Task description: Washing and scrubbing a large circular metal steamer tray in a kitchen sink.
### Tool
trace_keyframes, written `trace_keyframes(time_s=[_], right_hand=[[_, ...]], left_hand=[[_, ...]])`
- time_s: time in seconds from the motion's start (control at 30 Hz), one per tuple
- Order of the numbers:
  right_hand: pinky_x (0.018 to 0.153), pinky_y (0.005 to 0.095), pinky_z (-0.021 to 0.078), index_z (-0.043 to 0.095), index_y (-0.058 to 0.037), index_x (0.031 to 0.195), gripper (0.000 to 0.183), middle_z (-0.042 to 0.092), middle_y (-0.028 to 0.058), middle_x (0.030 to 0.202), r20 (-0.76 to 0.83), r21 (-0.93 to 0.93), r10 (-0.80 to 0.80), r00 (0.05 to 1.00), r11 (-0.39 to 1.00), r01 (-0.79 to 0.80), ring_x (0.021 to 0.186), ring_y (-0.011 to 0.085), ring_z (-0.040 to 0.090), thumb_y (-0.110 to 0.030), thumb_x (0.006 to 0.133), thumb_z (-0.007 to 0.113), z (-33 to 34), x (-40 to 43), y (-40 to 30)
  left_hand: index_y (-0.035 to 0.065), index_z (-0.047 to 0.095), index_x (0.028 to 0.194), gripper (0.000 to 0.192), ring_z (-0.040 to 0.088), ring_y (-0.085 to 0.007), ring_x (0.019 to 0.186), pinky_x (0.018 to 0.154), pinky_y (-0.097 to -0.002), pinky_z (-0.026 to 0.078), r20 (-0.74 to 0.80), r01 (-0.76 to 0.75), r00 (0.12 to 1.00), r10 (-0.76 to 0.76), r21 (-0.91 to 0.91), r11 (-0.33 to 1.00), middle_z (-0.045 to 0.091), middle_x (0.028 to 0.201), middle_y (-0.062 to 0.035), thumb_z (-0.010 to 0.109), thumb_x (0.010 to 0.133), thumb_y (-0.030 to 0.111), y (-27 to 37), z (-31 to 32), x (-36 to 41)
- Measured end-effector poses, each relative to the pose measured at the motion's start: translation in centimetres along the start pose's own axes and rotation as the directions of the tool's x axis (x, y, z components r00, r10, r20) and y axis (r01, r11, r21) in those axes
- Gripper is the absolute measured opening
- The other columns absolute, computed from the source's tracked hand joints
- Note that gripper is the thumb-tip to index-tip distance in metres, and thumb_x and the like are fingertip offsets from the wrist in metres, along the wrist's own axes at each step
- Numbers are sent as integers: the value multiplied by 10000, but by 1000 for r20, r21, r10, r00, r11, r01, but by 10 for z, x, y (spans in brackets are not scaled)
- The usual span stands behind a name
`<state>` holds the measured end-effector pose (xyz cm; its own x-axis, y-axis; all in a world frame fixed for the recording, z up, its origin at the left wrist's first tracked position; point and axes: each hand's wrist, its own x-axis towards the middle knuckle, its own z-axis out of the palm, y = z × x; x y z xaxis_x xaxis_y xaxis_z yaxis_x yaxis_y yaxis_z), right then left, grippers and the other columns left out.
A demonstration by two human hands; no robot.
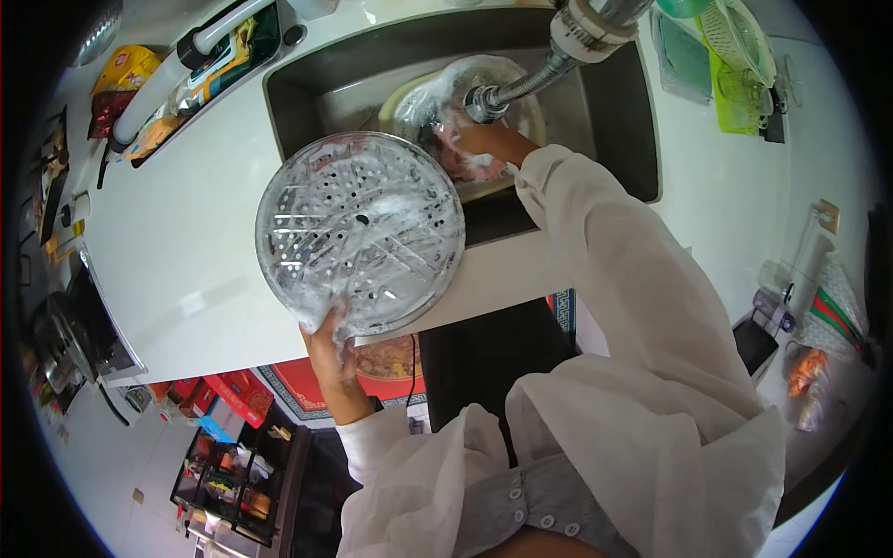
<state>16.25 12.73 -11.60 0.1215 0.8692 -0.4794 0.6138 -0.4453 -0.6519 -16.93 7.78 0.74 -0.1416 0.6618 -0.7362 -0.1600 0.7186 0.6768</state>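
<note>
My left hand (331, 345) grips the lower rim of a round perforated metal steamer tray (377, 237). White suds cover the tray, which is held over the counter's front edge and the sink's near left corner. Inside the dark sink (607, 118), my right hand (488, 141) is down in a pale round basin (534, 115) of foamy water. Something reddish, perhaps a cloth, lies by its fingers, which are partly hidden by suds and the faucet; whether they hold it is unclear. Just above that hand hangs the flexible metal faucet spout (516, 94).
On the white counter (181, 258), a tray with food packages (223, 63) stands at the upper left, and a cooktop (104, 314) sits at the far left. Green plastic baskets (739, 42) and glasses are right of the sink. A black shelf rack (234, 481) stands low at the left.
</note>
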Motion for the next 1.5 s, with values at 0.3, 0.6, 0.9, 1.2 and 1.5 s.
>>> trace_keyframes(time_s=[0.3,0.6,0.9,1.2,1.5], right_hand=[[523,326,427,574,-81,929,384,583,66,716,363,448,383,849,727,-520,653,173,561,-401,718,593,64,75,54],[575,310,482,439,-26,1139,587,547,112,996,518,-355,406,753,903,-243,895,203,540,-382,709,621,45,86,68],[552,308,480,573,-34,1041,440,610,106,882,69,305,-3,998,952,-19,772,178,592,-349,741,640,59,65,90],[826,311,426,588,-70,905,317,616,100,955,56,207,68,996,975,-79,920,234,567,-331,734,638,-38,3,39],[832,299,425,552,-36,946,218,603,82,920,97,991,124,988,82,-108,891,187,563,-160,770,592,-51,-66,18]], left_hand=[[4,403,1179,526,524,-223,938,798,-313,418,20,-33,999,33,-26,999,525,1064,-110,569,681,-18,-1,-10,1],[-14,416,1159,495,536,-222,922,805,-314,422,37,22,999,-22,12,1000,537,1038,-114,551,683,-34,-1,5,3],[-12,440,1129,449,541,-203,901,793,-305,426,121,19,993,-12,-58,998,551,1008,-109,542,693,-41,-1,9,5],[36,462,1112,434,541,-199,915,793,-329,430,125,88,989,-77,-86,992,562,1001,-86,575,696,-11,-17,7,17],[-9,513,1066,343,551,-178,917,807,-293,423,332,114,942,-44,-195,974,580,999,-80,532,726,-50,-50,63,4]])
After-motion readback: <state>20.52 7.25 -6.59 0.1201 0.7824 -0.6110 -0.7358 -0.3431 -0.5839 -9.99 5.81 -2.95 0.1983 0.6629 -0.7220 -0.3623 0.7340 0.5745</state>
